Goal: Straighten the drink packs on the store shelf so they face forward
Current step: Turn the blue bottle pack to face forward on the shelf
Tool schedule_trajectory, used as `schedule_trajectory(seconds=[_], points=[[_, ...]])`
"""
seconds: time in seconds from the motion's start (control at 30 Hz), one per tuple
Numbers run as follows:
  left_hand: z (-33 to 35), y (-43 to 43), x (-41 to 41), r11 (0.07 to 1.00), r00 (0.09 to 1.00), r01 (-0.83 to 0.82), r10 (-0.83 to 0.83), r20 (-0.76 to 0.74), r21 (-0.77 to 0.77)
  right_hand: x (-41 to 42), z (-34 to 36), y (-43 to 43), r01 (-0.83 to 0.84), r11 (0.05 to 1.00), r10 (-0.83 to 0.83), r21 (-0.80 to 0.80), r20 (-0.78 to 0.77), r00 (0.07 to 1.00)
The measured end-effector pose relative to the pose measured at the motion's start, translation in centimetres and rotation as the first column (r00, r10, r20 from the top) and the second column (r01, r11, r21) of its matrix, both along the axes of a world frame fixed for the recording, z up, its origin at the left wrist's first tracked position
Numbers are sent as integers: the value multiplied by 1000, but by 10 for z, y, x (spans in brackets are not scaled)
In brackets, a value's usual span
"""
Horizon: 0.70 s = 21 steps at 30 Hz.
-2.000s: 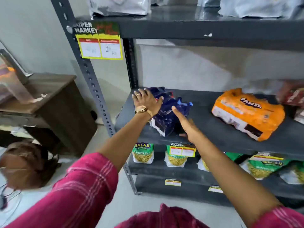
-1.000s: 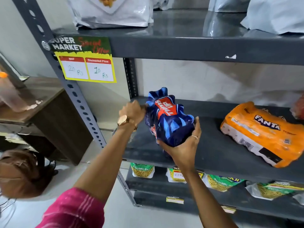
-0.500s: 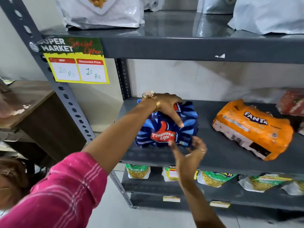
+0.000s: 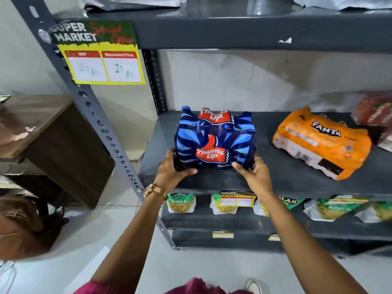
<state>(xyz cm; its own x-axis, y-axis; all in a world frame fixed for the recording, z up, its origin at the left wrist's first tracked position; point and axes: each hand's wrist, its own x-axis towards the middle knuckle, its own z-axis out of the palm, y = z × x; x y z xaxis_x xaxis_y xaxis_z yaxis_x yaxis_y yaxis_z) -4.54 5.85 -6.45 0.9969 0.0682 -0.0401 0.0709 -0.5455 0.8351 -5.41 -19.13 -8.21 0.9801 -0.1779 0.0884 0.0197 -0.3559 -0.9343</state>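
Observation:
A blue Thums Up drink pack (image 4: 215,139) stands upright near the left end of the grey middle shelf (image 4: 286,177), its logo turned toward me. My left hand (image 4: 172,169) grips its lower left corner and my right hand (image 4: 253,174) grips its lower right corner. To the right an orange Fanta drink pack (image 4: 321,142) lies on its side, skewed at an angle. At the far right a red drink pack (image 4: 374,109) is partly cut off by the frame edge.
A yellow price sign (image 4: 99,60) hangs on the slanted grey upright post (image 4: 99,124). Snack bags (image 4: 180,202) fill the lower shelf. White bags sit on the top shelf (image 4: 244,32). A brown wooden table (image 4: 53,132) stands to the left.
The Thums Up pack was lifted, turned and set upright with its logo facing front. Both hands have shifted down to its lower corners.

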Motion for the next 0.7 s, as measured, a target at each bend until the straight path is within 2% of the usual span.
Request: schedule_trajectory(seconds=[0.13, 0.27, 0.4, 0.53, 0.7], points=[[-12, 8, -20, 1000, 996, 7, -7, 83, 0, -22, -5, -1, -122, 992, 124, 28, -85, 989], [-30, 18, -48, 994, 978, -81, 65, 197, 75, -42, -7, 1, -196, 974, 178, -114, -152, 972], [-45, 28, -64, 977, 963, -156, 117, 244, 148, -52, -7, 12, -191, 954, 155, -230, -166, 974], [-48, 24, -64, 967, 960, -185, 139, 245, 176, -52, -12, 18, -141, 949, 110, -282, -123, 986], [-50, 25, -59, 966, 948, -222, 183, 261, 130, -42, -13, 27, -143, 932, 117, -334, -98, 988]])
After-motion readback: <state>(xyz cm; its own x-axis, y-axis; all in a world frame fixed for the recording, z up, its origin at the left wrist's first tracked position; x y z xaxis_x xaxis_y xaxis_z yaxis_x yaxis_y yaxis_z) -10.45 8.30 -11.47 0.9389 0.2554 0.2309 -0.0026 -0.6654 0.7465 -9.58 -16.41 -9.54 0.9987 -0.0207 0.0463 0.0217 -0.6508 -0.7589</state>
